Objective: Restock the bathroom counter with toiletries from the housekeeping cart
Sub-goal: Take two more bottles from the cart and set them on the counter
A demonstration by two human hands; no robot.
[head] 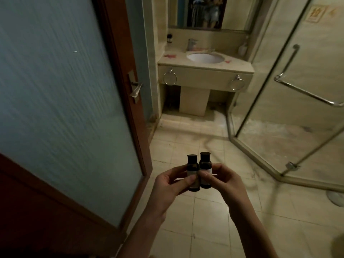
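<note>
Room: dim bathroom. Floor = pale square tiles. Counter on far wall, beige stone, w/ oval white sink set in top, tap behind it, mirror above. Two towel rings on counter front: one left, one right. White dispenser stands at rear right corner of counter; small dark item at left rear, too blurred to identify. Door w/ frosted glass & wood frame stands open at left, lever handle at its edge. Glass shower enclosure w/ chrome bar fills right side. Way to counter runs between door edge & enclosure corner. Left bottle & right bottle: small, dark, upright, caps up, side by side, touching, held over floor, well apart from counter. Left hand grips left bottle: thumb across front, fingers curled behind. Right hand grips right bottle likewise. Thumb tips lie close together at bottle fronts.
</note>
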